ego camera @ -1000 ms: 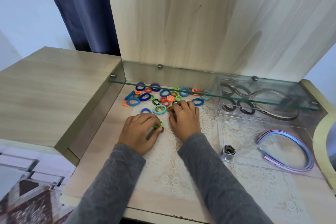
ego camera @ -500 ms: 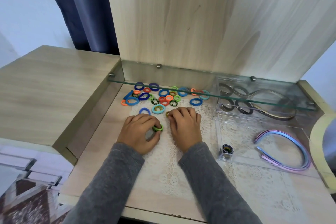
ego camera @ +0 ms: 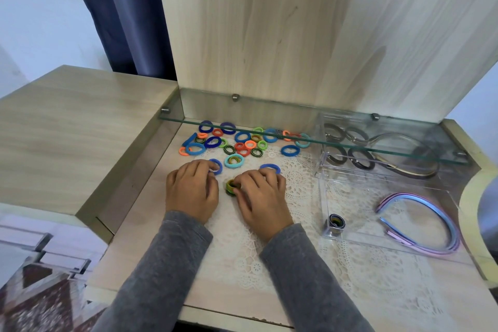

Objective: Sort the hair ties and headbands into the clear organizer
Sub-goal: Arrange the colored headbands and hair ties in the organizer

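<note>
On the right of the bench (ego camera: 151,250), the clear organizer (ego camera: 358,205) holds headbands (ego camera: 409,195) that look stiff and springy; loose hair ties (ego camera: 244,137), surely light and soft, lie scattered at the back left. The right hand (ego camera: 262,197) pinches a squashy stack of ties (ego camera: 230,186) by its rim, likely to spring apart; whether the curled left hand (ego camera: 191,191) holds anything, I cannot tell.

The right hand (ego camera: 262,197) pinches a stack (ego camera: 230,186) of ties and covers its right side; the number of ties in it is too small to count. The left hand (ego camera: 191,191) curls its fingertips under, over the near edge of 1 blue tie (ego camera: 216,166); whether it grips cannot be told. The glass shelf (ego camera: 296,140) crosses the far ties and blurs the dark rings (ego camera: 359,159) in the organizer (ego camera: 322,197). Both sleeves (ego camera: 167,264) run off the bottom edge.
</note>
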